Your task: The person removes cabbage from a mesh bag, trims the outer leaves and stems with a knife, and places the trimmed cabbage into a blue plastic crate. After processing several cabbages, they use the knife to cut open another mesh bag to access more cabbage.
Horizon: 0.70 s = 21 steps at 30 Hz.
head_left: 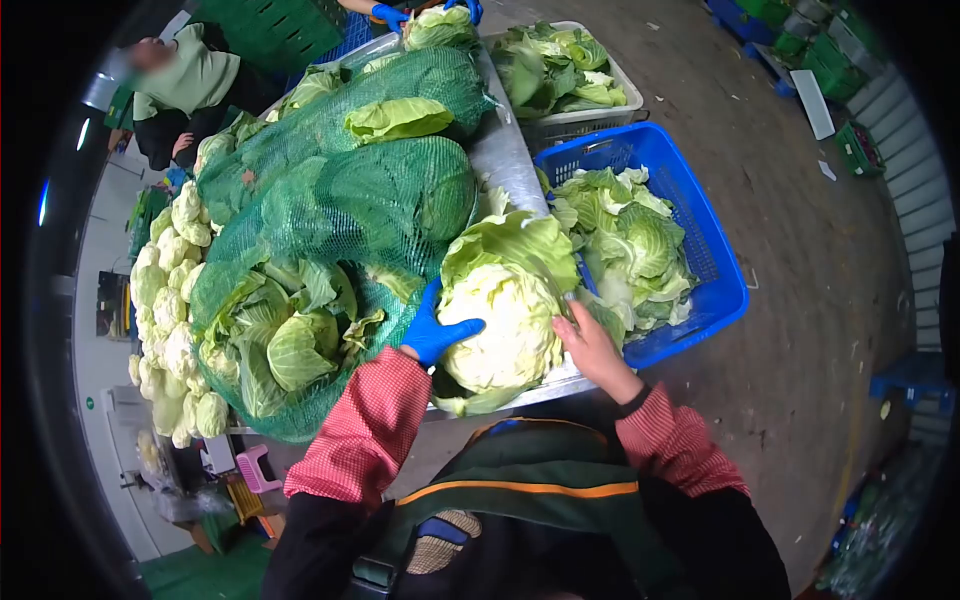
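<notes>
A large pale cabbage (498, 330) with loose outer leaves rests at the near end of the metal table, between my hands. My left hand (435, 328), in a blue glove, grips its left side, thumb across the top. Against its right side presses my right hand (592, 345), bare, with its fingers partly bent; some fingertips are hidden. A peeled-back green leaf (510, 247) stands up behind the cabbage. Just left of my left hand, an open green mesh sack (380, 315) spills leafy cabbages (303, 350).
A blue basket (715, 250) of cabbage leaves stands at right, with a white crate (628, 85) of leaves beyond. Full mesh sacks (400, 190) cover the table; trimmed cabbages (165, 310) are piled left. Opposite, a co-worker's gloved hands (390, 16) hold a cabbage. Another person sits far left.
</notes>
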Motion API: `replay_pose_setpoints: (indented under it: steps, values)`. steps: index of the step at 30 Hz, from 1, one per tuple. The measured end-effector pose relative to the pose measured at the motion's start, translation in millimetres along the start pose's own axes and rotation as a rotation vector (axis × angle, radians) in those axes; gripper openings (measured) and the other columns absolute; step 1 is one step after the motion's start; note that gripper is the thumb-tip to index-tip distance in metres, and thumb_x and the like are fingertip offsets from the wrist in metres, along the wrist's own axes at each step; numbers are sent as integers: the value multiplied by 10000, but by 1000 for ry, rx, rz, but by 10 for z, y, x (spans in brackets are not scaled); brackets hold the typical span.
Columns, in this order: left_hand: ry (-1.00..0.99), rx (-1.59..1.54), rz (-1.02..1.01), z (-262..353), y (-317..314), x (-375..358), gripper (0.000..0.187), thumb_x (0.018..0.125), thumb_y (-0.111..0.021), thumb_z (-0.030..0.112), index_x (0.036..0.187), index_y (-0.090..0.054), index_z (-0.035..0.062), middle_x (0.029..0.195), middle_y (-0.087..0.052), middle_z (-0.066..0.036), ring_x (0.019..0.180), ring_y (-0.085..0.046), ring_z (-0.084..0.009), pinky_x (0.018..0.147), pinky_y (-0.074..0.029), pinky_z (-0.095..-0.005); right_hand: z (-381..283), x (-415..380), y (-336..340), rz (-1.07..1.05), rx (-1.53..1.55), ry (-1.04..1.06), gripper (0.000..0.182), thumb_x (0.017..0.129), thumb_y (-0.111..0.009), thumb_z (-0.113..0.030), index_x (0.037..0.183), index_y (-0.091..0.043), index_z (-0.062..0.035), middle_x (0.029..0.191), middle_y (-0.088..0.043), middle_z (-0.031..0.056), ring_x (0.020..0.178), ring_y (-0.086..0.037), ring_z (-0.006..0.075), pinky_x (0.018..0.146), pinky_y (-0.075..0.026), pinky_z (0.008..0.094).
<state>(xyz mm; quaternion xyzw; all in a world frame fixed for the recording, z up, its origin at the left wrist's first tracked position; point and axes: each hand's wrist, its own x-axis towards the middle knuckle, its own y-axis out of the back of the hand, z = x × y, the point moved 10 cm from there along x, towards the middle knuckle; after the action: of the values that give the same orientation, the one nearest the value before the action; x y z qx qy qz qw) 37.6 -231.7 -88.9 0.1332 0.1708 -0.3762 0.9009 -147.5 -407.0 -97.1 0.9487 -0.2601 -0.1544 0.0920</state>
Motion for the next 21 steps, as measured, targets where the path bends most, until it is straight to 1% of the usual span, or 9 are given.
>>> replay_pose_setpoints:
  steps: [1, 3, 4, 6, 9, 12, 16, 19, 21]
  values:
    - [-69, -8, 58, 21, -6, 18, 1071, 619, -920, 210, 1441, -271, -16, 1319, -517, -198, 1188, -540, -292, 1014, -456, -397, -39, 53, 4, -1, 8, 22, 501, 970, -533, -401, 1291, -477, -20, 1120, -621, 222, 1059, -615, 303, 894, -466, 390]
    - [8, -125, 187, 125, -72, -40, 1014, 640, -909, 206, 1417, -300, -26, 1294, -537, -194, 1150, -565, -284, 982, -479, -385, -201, 269, 106, 0, 31, 60, 526, 957, -518, -480, 1245, -506, -40, 1123, -609, 259, 1058, -605, 385, 881, -460, 426]
    - [44, -183, 248, 197, -120, -51, 986, 650, -903, 204, 1405, -314, -31, 1281, -547, -191, 1132, -577, -280, 966, -491, -378, -233, 429, 164, 27, 73, 121, 460, 986, -479, -424, 1224, -513, -31, 1065, -617, 244, 1008, -600, 391, 874, -455, 442]
    - [-23, -273, 284, 63, -186, 125, 880, 674, -887, 200, 1346, -378, -51, 1242, -571, -192, 1093, -596, -271, 924, -510, -371, -646, 401, 514, 243, -299, 345, 316, 985, -488, -331, 1103, -546, -44, 917, -610, 196, 853, -625, 391, 764, -492, 459]
    - [8, -170, 332, -11, -271, 222, 1060, 636, -909, 256, 1400, -260, -90, 1296, -526, -228, 1150, -560, -294, 936, -502, -376, -986, 17, 603, 234, -691, 332, 202, 963, -510, -270, 967, -546, -72, 800, -573, 133, 691, -624, 380, 624, -505, 465]
    - [99, -129, 289, -160, -267, 320, 1163, 632, -909, 293, 1439, -170, -99, 1325, -493, -251, 1165, -550, -300, 941, -501, -375, -753, -265, 430, 57, -940, 256, 167, 930, -557, -219, 959, -558, -54, 853, -589, 154, 687, -618, 371, 607, -488, 479]
    - [50, -103, 233, 24, -368, 257, 1192, 648, -895, 328, 1453, -132, -110, 1337, -476, -265, 1172, -545, -302, 948, -498, -369, -165, 137, 1002, 462, -376, 218, 189, 965, -497, -283, 906, -538, -109, 845, -620, 174, 631, -625, 386, 588, -505, 494]
    - [-2, 71, 318, -157, -239, 304, 1167, 649, -894, 323, 1443, -158, -114, 1331, -485, -258, 1175, -542, -302, 966, -484, -368, -170, 471, 1275, 325, -556, -6, 272, 943, -525, -365, 1019, -576, -109, 913, -639, 193, 732, -656, 364, 639, -516, 483]
    - [-16, -14, 263, -71, -329, 286, 1150, 641, -897, 323, 1436, -190, -113, 1330, -487, -258, 1176, -542, -307, 983, -470, -370, -673, 341, 1007, 266, -652, 144, 388, 895, -570, -430, 1123, -577, -116, 931, -633, 207, 778, -656, 367, 667, -521, 473]
